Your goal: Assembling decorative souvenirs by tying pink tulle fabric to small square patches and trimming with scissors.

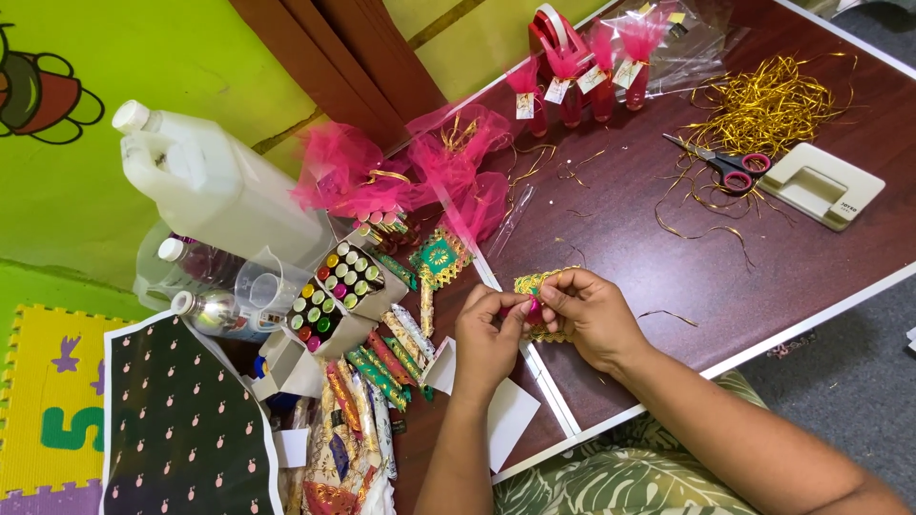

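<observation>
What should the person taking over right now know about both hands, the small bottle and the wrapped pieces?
Left hand and right hand together pinch a small pink-capped item against a gold patterned wrapper at the table's near edge.
Done: four pink-net wrapped bottles with tags stand at the far edge.
Left: a box of small bottles and loose wrappers lie beside the left hand.
Scissors and gold ribbon lie far right.

Small gold patterned packet (540,286) with pink bit – pinched above maroon table.
</observation>
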